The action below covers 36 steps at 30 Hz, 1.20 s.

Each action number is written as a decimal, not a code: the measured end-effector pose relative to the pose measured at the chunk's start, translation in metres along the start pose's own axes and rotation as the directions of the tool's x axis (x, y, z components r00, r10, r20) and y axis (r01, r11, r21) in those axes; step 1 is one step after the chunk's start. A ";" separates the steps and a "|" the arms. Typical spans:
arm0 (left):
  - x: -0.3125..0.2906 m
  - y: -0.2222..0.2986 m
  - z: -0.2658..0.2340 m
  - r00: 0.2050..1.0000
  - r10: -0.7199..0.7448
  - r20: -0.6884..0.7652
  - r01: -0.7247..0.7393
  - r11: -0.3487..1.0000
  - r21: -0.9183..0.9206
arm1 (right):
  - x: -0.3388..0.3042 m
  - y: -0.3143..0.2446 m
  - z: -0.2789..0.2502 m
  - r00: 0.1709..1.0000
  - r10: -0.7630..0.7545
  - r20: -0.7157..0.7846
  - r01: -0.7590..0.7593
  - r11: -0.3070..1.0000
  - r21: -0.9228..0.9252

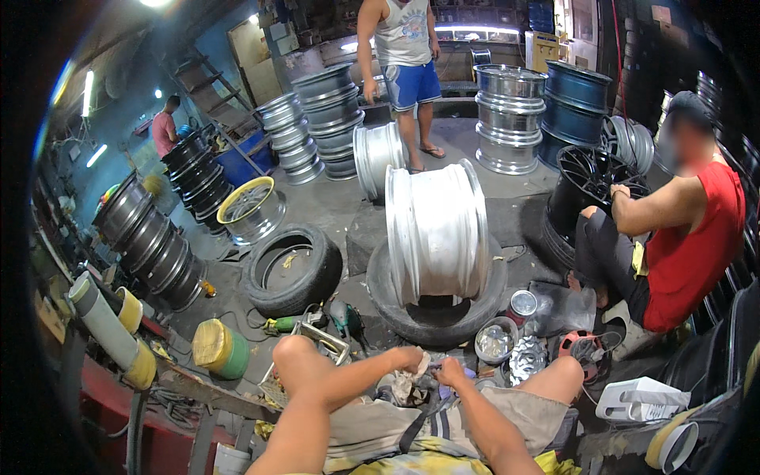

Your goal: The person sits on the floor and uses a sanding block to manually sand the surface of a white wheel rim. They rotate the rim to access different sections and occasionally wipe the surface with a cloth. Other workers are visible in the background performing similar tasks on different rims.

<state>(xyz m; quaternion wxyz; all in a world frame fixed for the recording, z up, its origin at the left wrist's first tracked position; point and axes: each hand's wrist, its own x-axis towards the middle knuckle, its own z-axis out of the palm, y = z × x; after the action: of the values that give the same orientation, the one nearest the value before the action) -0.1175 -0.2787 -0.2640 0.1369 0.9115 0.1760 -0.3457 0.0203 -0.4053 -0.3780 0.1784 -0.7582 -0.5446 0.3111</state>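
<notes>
My left hand [410, 360] is closed on a crumpled whitish rag [413, 385] above my lap. Close to its right, my right hand [450, 372] has its fingers pinched together; what is in them is too small to make out. Purplish cloth [469, 373] lies beside that hand. Beyond my knees, a bare silver wheel rim [437, 233] stands on a black tire [380, 297] lying flat. To the right of the hands sit a bowl of greyish material [496, 340] and a small round can [523, 304].
Another tire [292, 269] and a green power tool [289, 324] lie left. A yellow-green container [221, 349] stands nearby. A co-worker in red [689, 237] handles a black rim [594, 178] at right. Another person [406, 55] stands behind the silver rim. Stacked rims [511, 119] line the back.
</notes>
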 end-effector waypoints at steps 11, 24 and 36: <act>-0.081 -0.025 -0.154 0.924 0.172 -0.343 -0.251 0.947 -0.201 | -0.033 -0.071 -0.112 0.842 -0.197 -0.501 0.301 0.944 0.135; -0.103 -0.029 -0.175 0.888 0.113 -0.446 -0.404 0.657 -0.637 | -0.052 -0.134 -0.213 0.964 0.018 -0.265 0.180 0.688 0.703; -0.098 -0.019 -0.203 0.912 0.084 -0.401 -0.386 0.503 -0.773 | -0.053 -0.128 -0.231 0.973 0.068 -0.221 0.148 0.552 0.821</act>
<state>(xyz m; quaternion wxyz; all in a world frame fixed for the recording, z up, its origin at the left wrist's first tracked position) -0.0758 -0.2081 -0.0530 0.5734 0.7900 0.2116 -0.0476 0.0712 -0.3952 -0.1139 0.5836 -0.6009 -0.3257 0.4386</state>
